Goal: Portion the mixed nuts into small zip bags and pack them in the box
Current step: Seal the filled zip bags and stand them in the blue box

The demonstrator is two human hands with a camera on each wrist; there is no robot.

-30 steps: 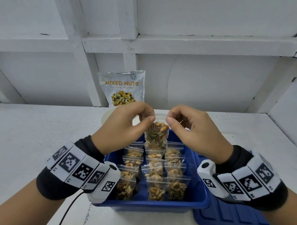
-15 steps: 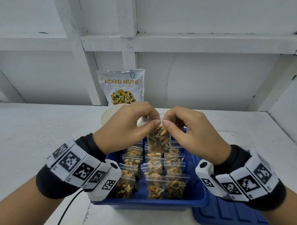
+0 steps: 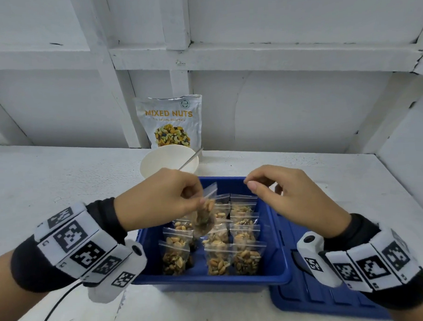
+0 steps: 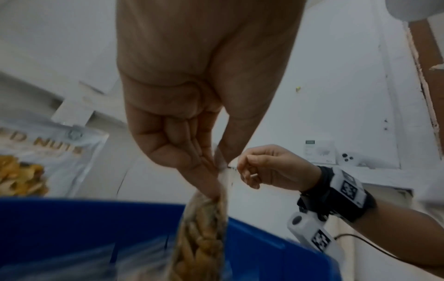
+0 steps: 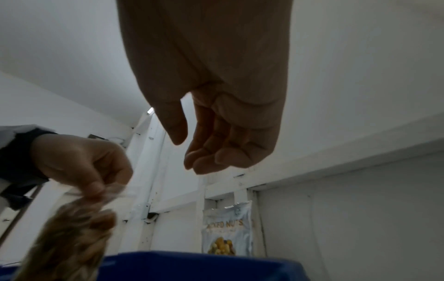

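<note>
My left hand (image 3: 197,199) pinches the top of a small zip bag of nuts (image 3: 204,221), which hangs tilted over the blue box (image 3: 210,278). In the left wrist view the thumb and fingers (image 4: 206,171) clamp the bag (image 4: 204,237) by its strip. My right hand (image 3: 262,186) hovers over the box's far right corner, fingers loosely curled and holding nothing; the right wrist view shows its empty palm (image 5: 216,152). Several filled zip bags (image 3: 246,258) stand in rows inside the box. The mixed nuts pouch (image 3: 171,122) leans on the wall behind.
A white bowl (image 3: 157,166) with a metal spoon handle (image 3: 189,159) sits just behind the box. The blue lid (image 3: 320,298) lies flat on the white table (image 3: 61,181) under the box's right side. A black cable (image 3: 54,310) trails from my left wrist.
My right hand has let go of the bag's top and drawn away to the right. My left hand alone has carried the bag lower and leftward over the box.
</note>
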